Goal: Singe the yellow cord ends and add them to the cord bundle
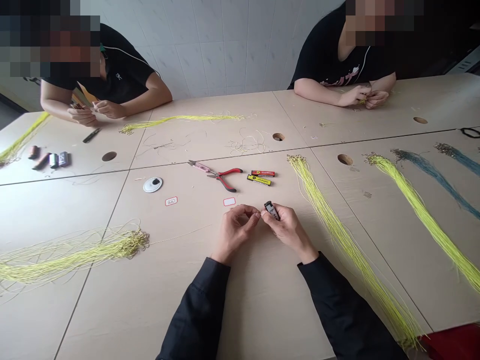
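My left hand (237,231) is closed in a pinch, with thumb and forefinger pressed on something too small to make out. Close beside it, my right hand (288,229) grips a dark lighter (272,210) with pale lettering; its thumb and forefinger nearly meet the left fingertips. Beyond my hands lie a red lighter (263,173) and a yellow lighter (259,180). Pliers (225,176) with red and black handles lie behind them, against a pink-handled pointed tool (200,166). A small red-edged label (229,201) sits just past my left hand.
Bundles of yellow-green cord lie left (86,257) and right (330,225), with another (423,205) and blue cords (435,172) farther right. A white round disc (153,184) rests at left. Holes (345,159) pierce the table (262,310). Two people work with their hands across it.
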Demonstrator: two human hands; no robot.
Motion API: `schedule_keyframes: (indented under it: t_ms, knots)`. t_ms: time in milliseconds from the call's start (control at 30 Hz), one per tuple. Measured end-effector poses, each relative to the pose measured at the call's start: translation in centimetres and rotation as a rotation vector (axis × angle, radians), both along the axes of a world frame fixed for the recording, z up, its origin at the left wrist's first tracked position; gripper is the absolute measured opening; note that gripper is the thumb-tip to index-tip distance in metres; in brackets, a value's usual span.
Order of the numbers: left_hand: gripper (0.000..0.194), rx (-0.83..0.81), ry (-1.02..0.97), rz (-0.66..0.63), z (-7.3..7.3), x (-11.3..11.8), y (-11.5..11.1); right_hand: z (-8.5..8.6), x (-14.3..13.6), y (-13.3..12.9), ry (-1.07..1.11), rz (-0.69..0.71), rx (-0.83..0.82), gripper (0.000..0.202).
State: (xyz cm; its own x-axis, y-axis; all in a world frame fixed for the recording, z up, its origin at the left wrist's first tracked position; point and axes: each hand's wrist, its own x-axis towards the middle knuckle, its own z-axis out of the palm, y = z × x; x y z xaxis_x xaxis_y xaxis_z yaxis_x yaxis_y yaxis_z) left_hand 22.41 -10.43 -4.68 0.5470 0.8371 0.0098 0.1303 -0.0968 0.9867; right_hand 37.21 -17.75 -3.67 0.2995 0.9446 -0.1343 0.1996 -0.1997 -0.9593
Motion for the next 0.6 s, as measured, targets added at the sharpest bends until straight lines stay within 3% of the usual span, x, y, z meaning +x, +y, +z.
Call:
schedule_keyframes:
  t_ms: [600]
  knots:
    - [0.014,0.078,0.046,0.003,0.24,0.01,0.02,0.1,0.25,0.05,-0.1,0.028,0.029,0.033]
